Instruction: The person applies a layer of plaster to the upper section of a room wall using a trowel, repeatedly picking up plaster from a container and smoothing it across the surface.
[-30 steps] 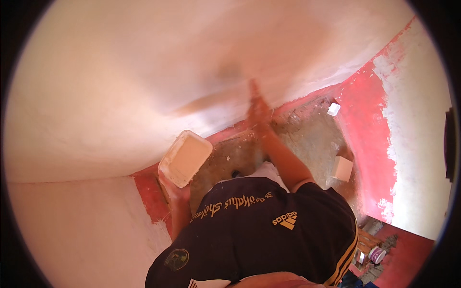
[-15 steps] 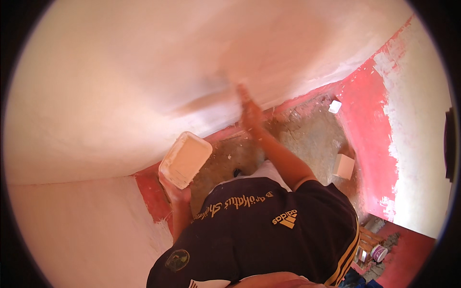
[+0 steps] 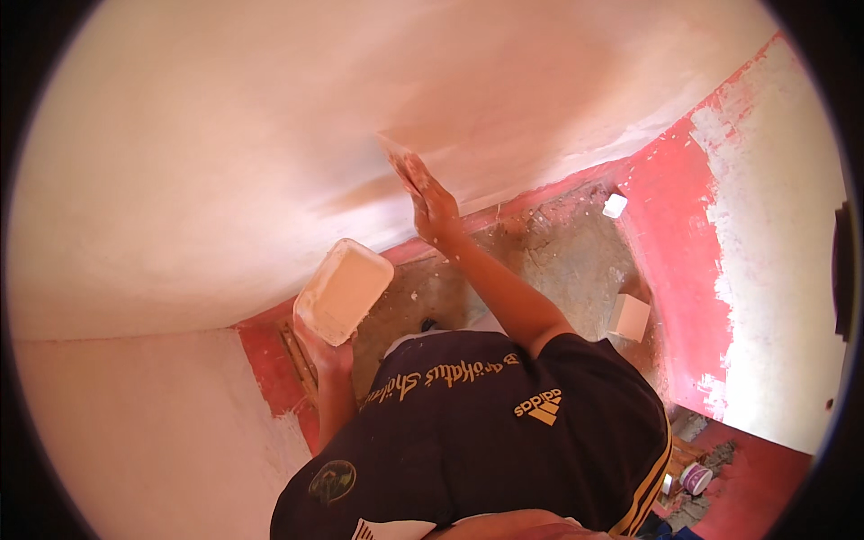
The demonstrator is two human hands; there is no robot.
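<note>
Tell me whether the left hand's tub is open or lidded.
Open: no lid shows on the tub; its pale rim frames a recessed beige surface. Fill level: cannot tell.

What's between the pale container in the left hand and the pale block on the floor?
In the head view, the right forearm crosses between the pale container and the pale block, with brownish floor showing on both sides.

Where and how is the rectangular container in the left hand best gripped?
Probably hold the container by its near short end, coming from the near side, where the left hand grips: it is longer than wide, and its open face shows pale material that fingers should avoid.
</note>
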